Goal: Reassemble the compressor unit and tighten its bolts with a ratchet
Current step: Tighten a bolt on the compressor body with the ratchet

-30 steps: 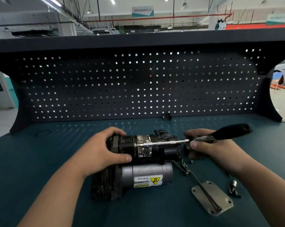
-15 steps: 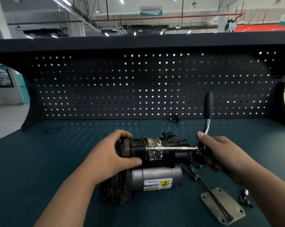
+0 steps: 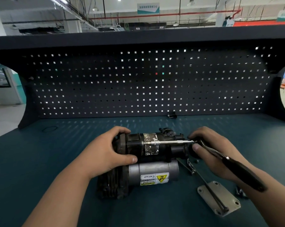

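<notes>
1. Compressor unit: lies on its side on the teal bench, with the silver cylinder toward the viewer, placed as it was half a second before.
2. Left hand: fingers and thumb are curled round the unit's left end, clamping it. Its position is unchanged.
3. Ratchet: the extension bar runs level along the unit's upper body. The black handle stood upright toward the pegboard half a second ago (and pointed right before that). It now slants down toward the viewer, across the right forearm.
4. Right hand: fingers and thumb pinch the ratchet head at the unit's right end.
5. Metal plate: lies on the bench near the unit's right, with a long bolt across it.
</notes>
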The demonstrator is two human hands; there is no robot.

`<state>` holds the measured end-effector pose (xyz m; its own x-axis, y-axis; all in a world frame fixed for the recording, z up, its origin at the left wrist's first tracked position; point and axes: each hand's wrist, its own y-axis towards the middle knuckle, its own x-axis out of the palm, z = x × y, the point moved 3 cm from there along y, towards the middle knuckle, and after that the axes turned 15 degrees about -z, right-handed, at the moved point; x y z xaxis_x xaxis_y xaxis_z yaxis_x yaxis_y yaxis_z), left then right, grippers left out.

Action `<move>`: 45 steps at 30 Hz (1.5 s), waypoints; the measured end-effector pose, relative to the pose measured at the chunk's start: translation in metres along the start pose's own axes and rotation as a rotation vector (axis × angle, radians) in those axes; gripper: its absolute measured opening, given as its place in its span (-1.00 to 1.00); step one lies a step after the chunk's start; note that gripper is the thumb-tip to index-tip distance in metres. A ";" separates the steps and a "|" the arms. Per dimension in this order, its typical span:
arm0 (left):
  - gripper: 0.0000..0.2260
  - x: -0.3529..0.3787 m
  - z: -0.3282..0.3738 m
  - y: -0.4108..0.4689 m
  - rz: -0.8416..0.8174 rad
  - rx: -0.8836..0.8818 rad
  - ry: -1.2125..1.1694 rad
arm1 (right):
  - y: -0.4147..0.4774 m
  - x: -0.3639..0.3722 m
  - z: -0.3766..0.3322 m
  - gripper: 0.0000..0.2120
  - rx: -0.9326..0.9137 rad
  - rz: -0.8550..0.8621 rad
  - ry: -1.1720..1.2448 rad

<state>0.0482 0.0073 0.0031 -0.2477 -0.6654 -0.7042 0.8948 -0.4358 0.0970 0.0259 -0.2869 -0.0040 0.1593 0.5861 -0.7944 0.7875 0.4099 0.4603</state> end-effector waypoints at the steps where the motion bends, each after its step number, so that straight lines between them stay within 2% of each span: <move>1: -0.40 0.000 0.000 0.000 0.001 -0.003 0.011 | 0.003 0.001 -0.001 -0.89 -0.008 0.025 0.018; 4: -0.38 0.001 0.001 0.000 0.014 -0.013 0.035 | 0.012 0.002 0.001 -0.79 0.083 0.089 0.215; 7: -0.33 0.001 0.001 -0.001 0.030 -0.032 0.100 | 0.019 0.005 0.001 -0.69 0.178 0.071 0.370; 10: -0.32 0.001 0.001 0.000 0.034 -0.038 0.126 | 0.019 0.004 0.001 -0.79 0.186 0.075 0.444; 12: -0.31 0.001 0.000 0.001 0.034 -0.040 0.125 | 0.016 0.015 0.001 -0.72 0.196 0.076 0.721; 14: -0.31 0.001 0.001 0.001 0.038 -0.039 0.130 | 0.016 0.033 0.003 -0.64 0.252 0.179 1.059; 17: -0.34 0.001 0.001 0.001 0.040 -0.037 0.127 | 0.022 0.054 -0.002 -0.71 0.347 0.360 1.319; 19: -0.37 0.001 0.001 0.000 0.050 -0.031 0.115 | 0.030 0.064 -0.007 -0.73 0.444 0.407 1.456; 21: -0.38 0.003 0.000 0.000 0.066 -0.025 0.101 | 0.036 0.074 -0.013 -0.70 0.532 0.391 1.489; 24: -0.36 0.003 -0.001 -0.001 0.090 -0.011 0.094 | 0.042 0.082 -0.012 -0.73 0.580 0.384 1.415; 31: -0.34 0.002 -0.003 0.000 0.090 -0.006 0.080 | 0.044 0.080 0.002 -0.50 0.548 0.428 1.176; 34: -0.33 0.001 -0.004 -0.001 0.079 -0.016 0.067 | 0.044 0.078 0.002 -0.53 0.528 0.429 1.120; 39: -0.38 0.001 -0.004 -0.001 0.074 -0.015 0.098 | 0.051 0.082 -0.002 -0.65 0.515 0.319 1.352; 45: -0.42 0.005 0.002 0.001 0.090 -0.067 0.167 | 0.053 0.080 0.004 -0.64 0.471 0.170 1.368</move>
<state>0.0470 0.0021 0.0008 -0.1053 -0.5877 -0.8022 0.9345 -0.3342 0.1222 0.0824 -0.2210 -0.0449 -0.1990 0.9077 0.3695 0.9786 0.1639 0.1245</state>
